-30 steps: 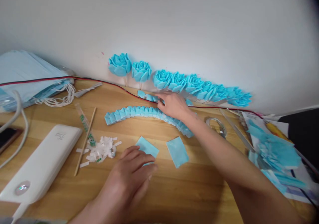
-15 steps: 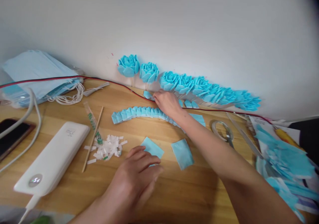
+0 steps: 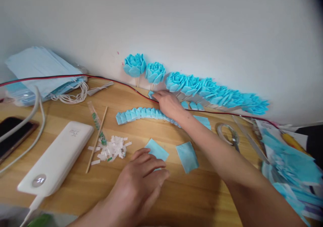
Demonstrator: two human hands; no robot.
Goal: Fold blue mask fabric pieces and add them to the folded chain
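At the back of the table my right hand (image 3: pixel 170 105) reaches past a curved row of folded blue pieces (image 3: pixel 141 113). Its fingers are drawn together at a small folded blue piece (image 3: pixel 150 95) lying near the wall; the fingertips' far side is hidden. My left hand (image 3: pixel 143 176) hovers palm down at the front with fingers loosely apart, holding nothing. Just beyond it is a flat blue square (image 3: pixel 157 149), partly covered by the fingers. A second blue square (image 3: pixel 188 157) lies to the right. More small folded pieces (image 3: pixel 193 105) rest behind my right wrist.
Blue flowers on sticks (image 3: pixel 135 65) lean along the wall. A red-black wire (image 3: pixel 121 83) crosses the table. On the left are a mask stack (image 3: pixel 42 70), power bank (image 3: pixel 58 156), wooden stick (image 3: pixel 97 137) and paper scraps (image 3: pixel 114 148). Tape (image 3: pixel 227 133) and scissors (image 3: pixel 249 137) lie right.
My right hand has shifted slightly left, its fingers coming onto the small folded piece. My left hand stays about where it was. The whole view has moved a little.
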